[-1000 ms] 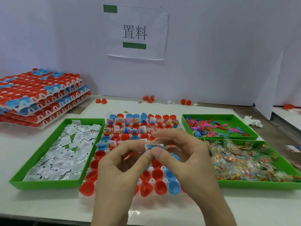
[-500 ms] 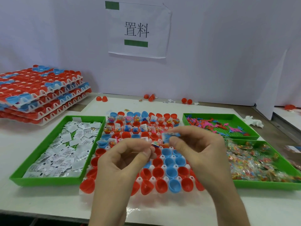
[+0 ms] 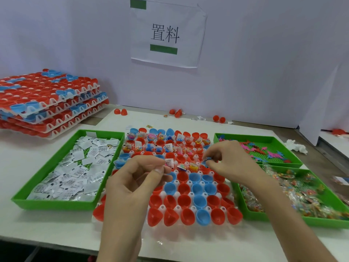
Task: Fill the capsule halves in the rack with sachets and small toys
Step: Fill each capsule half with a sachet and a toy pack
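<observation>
A white rack [image 3: 188, 226] of red and blue capsule halves lies in the middle of the table. Its far rows hold sachets and toys; the near rows are bare. My right hand [image 3: 232, 163] hovers over the rack's middle right and pinches a small blue toy [image 3: 206, 160] between thumb and fingers. My left hand [image 3: 136, 180] is over the rack's left side with its fingers curled and the thumb pressed to them; anything inside it is hidden. A white sachet [image 3: 169, 162] stands in a capsule just beyond its fingertips.
A green tray [image 3: 56, 204] of white sachets sits left of the rack. On the right are a green tray [image 3: 255, 138] of small plastic toys and a green tray [image 3: 283, 222] of clear packets. Filled racks [image 3: 47, 103] are stacked at rear left. Loose red halves [image 3: 120, 111] lie along the wall.
The two hands, joined on one small item a second ago, have parted. My right hand carried the blue toy right and farther over the rack. My left hand stayed roughly in place.
</observation>
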`<action>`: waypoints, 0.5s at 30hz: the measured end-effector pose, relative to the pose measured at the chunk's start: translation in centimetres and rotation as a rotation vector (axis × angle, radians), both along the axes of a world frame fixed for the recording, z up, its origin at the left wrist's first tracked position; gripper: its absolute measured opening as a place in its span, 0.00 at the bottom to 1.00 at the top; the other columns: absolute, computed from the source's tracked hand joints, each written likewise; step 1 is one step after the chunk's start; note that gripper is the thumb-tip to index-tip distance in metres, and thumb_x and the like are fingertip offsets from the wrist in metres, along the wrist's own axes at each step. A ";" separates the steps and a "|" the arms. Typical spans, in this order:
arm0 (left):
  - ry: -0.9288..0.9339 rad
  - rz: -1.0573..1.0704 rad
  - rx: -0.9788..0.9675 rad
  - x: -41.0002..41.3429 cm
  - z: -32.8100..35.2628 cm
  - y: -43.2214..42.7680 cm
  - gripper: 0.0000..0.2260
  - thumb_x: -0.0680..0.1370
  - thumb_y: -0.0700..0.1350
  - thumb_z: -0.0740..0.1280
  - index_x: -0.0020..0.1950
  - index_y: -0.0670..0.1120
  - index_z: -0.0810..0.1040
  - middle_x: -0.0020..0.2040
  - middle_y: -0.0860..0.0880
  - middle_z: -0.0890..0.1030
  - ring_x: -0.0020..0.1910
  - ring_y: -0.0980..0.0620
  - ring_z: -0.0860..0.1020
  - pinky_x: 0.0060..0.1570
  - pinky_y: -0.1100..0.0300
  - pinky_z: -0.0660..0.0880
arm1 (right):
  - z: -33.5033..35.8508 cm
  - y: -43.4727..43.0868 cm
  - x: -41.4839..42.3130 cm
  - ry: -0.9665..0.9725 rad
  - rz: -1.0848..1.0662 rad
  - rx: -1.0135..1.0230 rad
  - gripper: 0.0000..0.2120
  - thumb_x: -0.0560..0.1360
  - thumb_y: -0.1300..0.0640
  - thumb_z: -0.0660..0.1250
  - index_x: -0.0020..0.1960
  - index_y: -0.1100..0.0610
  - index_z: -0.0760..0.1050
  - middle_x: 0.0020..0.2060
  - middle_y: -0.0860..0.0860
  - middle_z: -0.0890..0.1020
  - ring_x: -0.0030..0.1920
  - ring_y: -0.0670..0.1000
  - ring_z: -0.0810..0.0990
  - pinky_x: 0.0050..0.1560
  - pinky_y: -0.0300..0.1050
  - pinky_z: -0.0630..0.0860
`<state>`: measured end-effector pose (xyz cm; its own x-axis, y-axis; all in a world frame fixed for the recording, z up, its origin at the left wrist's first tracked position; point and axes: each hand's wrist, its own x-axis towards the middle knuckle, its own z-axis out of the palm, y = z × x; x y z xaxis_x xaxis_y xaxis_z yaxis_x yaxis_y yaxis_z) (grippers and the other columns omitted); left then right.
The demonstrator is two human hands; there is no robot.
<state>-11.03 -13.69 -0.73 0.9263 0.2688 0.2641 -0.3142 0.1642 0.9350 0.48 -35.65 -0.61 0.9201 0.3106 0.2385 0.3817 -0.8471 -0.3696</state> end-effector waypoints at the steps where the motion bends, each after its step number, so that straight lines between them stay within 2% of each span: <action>1: 0.001 -0.001 0.003 0.0 0.0 0.0 0.12 0.75 0.33 0.68 0.40 0.49 0.84 0.39 0.45 0.85 0.39 0.47 0.85 0.40 0.65 0.79 | -0.3 0.2 0.3 0.011 0.004 -0.018 0.08 0.74 0.61 0.72 0.49 0.50 0.85 0.40 0.40 0.82 0.39 0.37 0.80 0.38 0.27 0.74; 7: 0.015 0.028 0.012 0.0 -0.1 0.6 0.11 0.75 0.34 0.68 0.41 0.50 0.84 0.39 0.46 0.86 0.38 0.49 0.85 0.39 0.66 0.79 | -0.7 1.0 0.8 0.082 -0.005 -0.105 0.07 0.73 0.61 0.71 0.48 0.52 0.85 0.36 0.37 0.77 0.38 0.39 0.78 0.38 0.30 0.73; 15: 0.014 0.038 -0.006 0.0 -0.6 1.1 0.13 0.76 0.33 0.68 0.40 0.50 0.84 0.38 0.45 0.85 0.37 0.48 0.84 0.39 0.65 0.79 | -0.6 1.3 1.1 0.130 -0.021 -0.170 0.04 0.74 0.60 0.71 0.46 0.53 0.85 0.36 0.39 0.77 0.38 0.40 0.78 0.36 0.30 0.73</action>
<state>-11.03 -12.63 -1.37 0.9192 0.3050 0.2490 -0.3068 0.1585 0.9385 1.61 -34.39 -1.17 0.9464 0.3167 0.0630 0.3218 -0.9088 -0.2654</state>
